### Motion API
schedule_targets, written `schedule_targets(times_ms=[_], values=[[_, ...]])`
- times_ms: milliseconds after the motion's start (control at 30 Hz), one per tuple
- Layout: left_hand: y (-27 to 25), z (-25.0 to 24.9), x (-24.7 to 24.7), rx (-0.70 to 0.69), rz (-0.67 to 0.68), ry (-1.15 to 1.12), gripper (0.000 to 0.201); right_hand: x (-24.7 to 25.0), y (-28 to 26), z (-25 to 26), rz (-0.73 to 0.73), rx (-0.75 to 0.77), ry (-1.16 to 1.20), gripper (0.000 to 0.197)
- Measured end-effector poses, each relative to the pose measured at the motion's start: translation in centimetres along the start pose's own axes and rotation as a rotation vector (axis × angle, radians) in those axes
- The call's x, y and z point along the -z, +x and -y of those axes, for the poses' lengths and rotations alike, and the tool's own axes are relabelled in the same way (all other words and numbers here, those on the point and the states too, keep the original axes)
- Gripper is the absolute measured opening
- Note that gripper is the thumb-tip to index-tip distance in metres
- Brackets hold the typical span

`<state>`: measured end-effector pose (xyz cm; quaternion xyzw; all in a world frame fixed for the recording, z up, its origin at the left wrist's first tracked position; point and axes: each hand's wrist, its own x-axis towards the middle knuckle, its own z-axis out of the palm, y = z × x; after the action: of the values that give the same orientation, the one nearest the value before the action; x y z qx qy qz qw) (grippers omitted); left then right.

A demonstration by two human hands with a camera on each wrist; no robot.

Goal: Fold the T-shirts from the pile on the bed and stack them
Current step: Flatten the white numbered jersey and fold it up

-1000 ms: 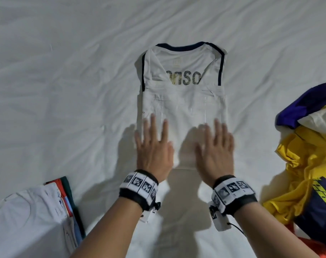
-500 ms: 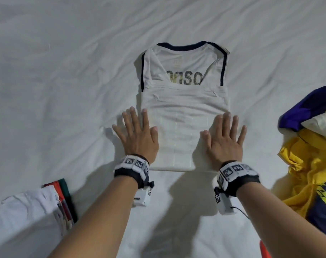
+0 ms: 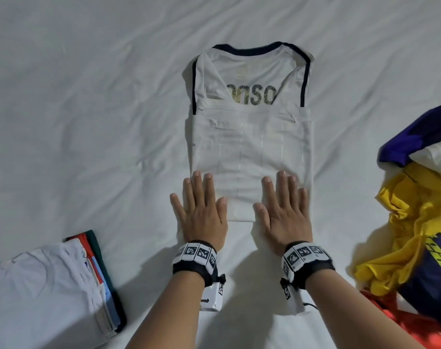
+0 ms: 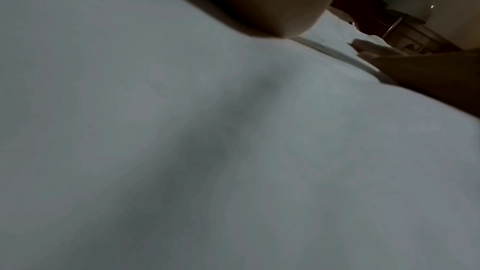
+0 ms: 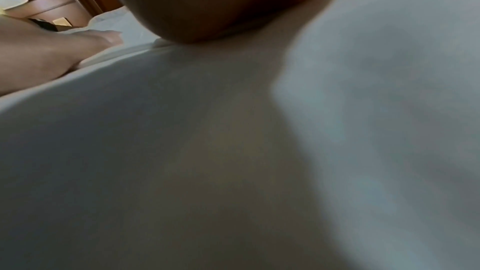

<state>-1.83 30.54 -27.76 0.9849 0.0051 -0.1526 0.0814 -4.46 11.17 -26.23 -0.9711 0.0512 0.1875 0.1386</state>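
A white T-shirt (image 3: 249, 147) with navy trim and dark lettering lies folded into a narrow strip in the middle of the bed, collar at the far end. My left hand (image 3: 200, 205) lies flat on its near left corner, fingers straight and partly over the edge onto the sheet. My right hand (image 3: 283, 205) lies flat on its near right corner in the same way. Both wrist views are blurred and show only palm and white fabric (image 4: 233, 151) (image 5: 233, 151). A stack of folded shirts (image 3: 53, 293), white on top, sits at the near left.
A loose pile of unfolded shirts (image 3: 416, 235), yellow, purple, navy and orange-red, lies at the right edge. The white bed sheet (image 3: 88, 96) stretches wrinkled to the left and far side of the shirt. Dark wooden furniture (image 4: 415, 17) shows beyond the bed.
Both hands slid outward from the shirt's lower middle to its side edges, then came back in and toward me, onto its near corners. The shirt stayed in place.
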Motion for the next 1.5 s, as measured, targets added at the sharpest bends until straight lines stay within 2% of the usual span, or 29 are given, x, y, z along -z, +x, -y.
schedule_targets(times_ms=[167, 267, 333, 400, 500, 567, 667, 767, 867, 1000, 1067, 1167, 1267, 1400, 1500], values=[[-0.3, 1.3, 1.3, -0.049, 0.052, 0.060, 0.070, 0.2, -1.3, -2.5, 0.032, -0.007, -0.034, 0.073], [-1.1, 1.9, 3.4, -0.171, 0.081, 0.149, 0.086, 0.5, -2.3, -3.6, 0.008, 0.087, -0.174, 0.091], [-1.7, 2.1, 4.7, -0.260, 0.131, 0.251, 0.089, 1.0, -2.7, -3.9, 0.011, 0.141, -0.269, 0.096], [-1.6, 2.1, 5.4, -0.305, 0.149, 0.347, 0.082, 1.7, -2.4, -4.1, 0.006, 0.175, -0.321, 0.087], [-0.9, 1.9, 5.7, -0.377, 0.155, 0.510, 0.068, 2.4, -1.8, -4.5, 0.004, 0.247, -0.376, 0.061], [-0.5, 2.1, 5.9, -0.426, 0.151, 0.600, 0.059, 2.5, -1.5, -4.9, -0.003, 0.275, -0.438, 0.056], [-0.1, 2.3, 7.0, -0.457, 0.127, 0.581, 0.040, 4.0, -1.7, -4.4, 0.000, 0.297, -0.476, 0.055], [-1.4, 2.2, 9.2, -0.428, 0.138, 0.436, 0.029, 6.4, -3.5, -3.0, 0.114, 0.240, -0.465, 0.055], [-4.1, 1.8, 11.8, -0.378, 0.301, 0.370, 0.022, 8.6, -6.2, -1.6, 0.232, 0.217, -0.400, 0.050], [-7.8, 2.5, 14.3, -0.334, 0.618, 0.240, 0.014, 11.1, -10.8, 0.6, 0.407, 0.184, -0.346, 0.044], [-9.4, 3.1, 15.0, -0.306, 0.742, 0.130, 0.022, 12.2, -12.6, 1.7, 0.493, 0.162, -0.313, 0.033], [-10.4, 3.6, 16.0, -0.260, 0.812, -0.003, 0.036, 13.2, -13.8, 2.3, 0.564, 0.135, -0.259, 0.015], [-9.0, 3.8, 17.4, -0.201, 0.751, -0.107, 0.037, 14.1, -13.0, 1.9, 0.497, 0.089, -0.204, 0.017], [-4.7, 3.5, 17.8, -0.092, 0.499, -0.273, 0.025, 14.8, -9.8, 0.5, 0.265, 0.013, -0.115, 0.010], [-1.5, 2.4, 16.8, 0.016, 0.328, -0.294, 0.028, 14.4, -6.3, -0.7, 0.098, -0.096, 0.034, 0.011]])
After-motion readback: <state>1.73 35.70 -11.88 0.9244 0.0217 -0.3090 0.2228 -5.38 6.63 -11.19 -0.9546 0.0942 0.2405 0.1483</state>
